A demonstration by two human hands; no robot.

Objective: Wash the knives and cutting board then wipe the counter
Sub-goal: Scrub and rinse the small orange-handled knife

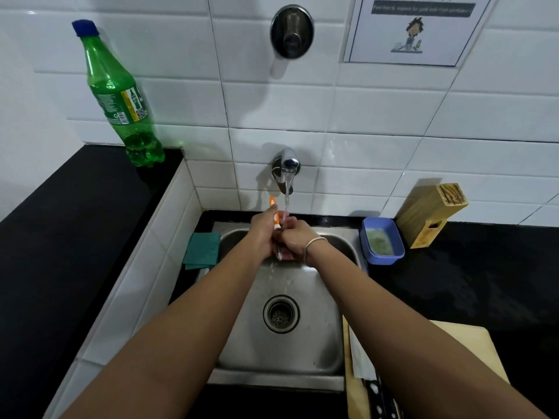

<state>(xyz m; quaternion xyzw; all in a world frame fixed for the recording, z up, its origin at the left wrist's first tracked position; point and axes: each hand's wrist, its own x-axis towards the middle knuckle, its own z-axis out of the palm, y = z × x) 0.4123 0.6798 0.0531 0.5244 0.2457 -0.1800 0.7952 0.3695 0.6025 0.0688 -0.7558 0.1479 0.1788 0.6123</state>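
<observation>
Left grip (pixel 262 229) holding orange-handled knife (pixel 274 213) under running tap (pixel 287 169); right grip (pixel 295 240) rubbing its blade, curled round it, above sink (pixel 302 343).

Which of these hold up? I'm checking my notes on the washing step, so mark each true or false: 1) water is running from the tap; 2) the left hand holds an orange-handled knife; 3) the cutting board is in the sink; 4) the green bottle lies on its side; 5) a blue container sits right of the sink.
1) True: water runs from the tap onto the hands.
2) True: the left hand grips the orange-handled knife under the stream, with the right hand at its blade.
3) False: the cutting board lies on the counter right of the sink.
4) False: the green bottle stands upright on the counter.
5) True: the blue container sits there, beside the knife block.
</observation>
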